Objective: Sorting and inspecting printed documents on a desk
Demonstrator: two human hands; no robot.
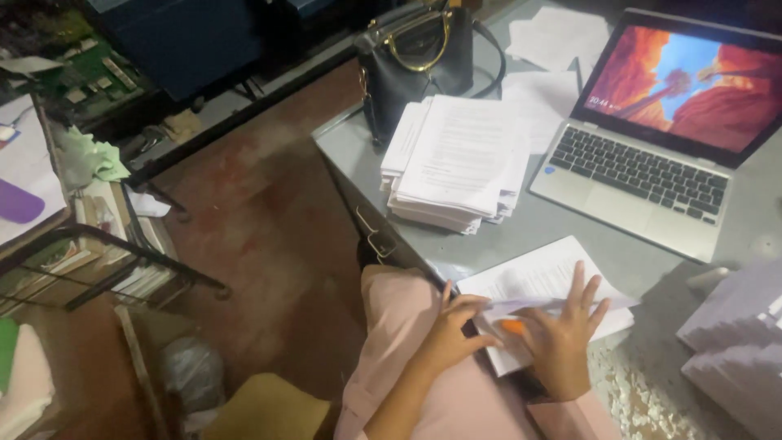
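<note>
The left hand (450,330) pinches the near corner of a small sheaf of papers (547,287), fingers curled around the edge. The right hand (564,336) lies flat on the same sheaf with its fingers spread, pressing it down. An orange object (512,327) shows between the two hands — too blurred to tell what it is. The sheaf sits at the near edge of the grey bench (570,232), partly overhanging toward the person's lap. Beyond it a strip of bare bench surface lies open, then a tall stack of printed sheets (458,163) near the left edge and an open laptop (652,147) to the right. A dark handbag (415,61) stands at the far corner, touching the tall stack. Loose white sheets (737,334) crowd the right side, close by the right hand. Left of the bench the red floor (261,236) is open as far as a metal rack (98,261).
</note>
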